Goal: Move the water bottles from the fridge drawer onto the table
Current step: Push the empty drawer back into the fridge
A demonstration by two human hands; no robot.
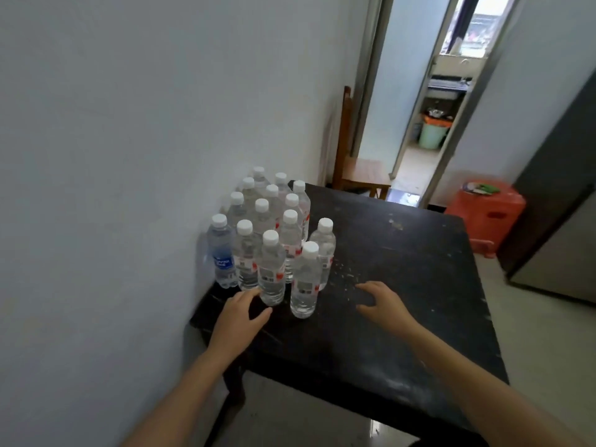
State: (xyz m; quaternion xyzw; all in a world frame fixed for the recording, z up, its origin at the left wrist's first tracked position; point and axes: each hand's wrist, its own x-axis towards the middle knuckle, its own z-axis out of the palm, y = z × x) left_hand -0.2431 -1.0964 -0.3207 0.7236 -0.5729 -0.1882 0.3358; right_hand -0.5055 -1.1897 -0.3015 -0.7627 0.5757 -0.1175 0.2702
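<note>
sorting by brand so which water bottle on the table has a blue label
The blue-labelled water bottle at the near-left corner of the cluster, beside the wall. The other bottles carry white labels with red marks.

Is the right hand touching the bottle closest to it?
Apart. The head view shows a strip of bare dark table between the right hand and the nearest bottle. The hand's fingers are spread and hold nothing.

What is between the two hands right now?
In the head view, one upright bottle stands on the table between the left hand and the right hand; neither grips it.
</note>
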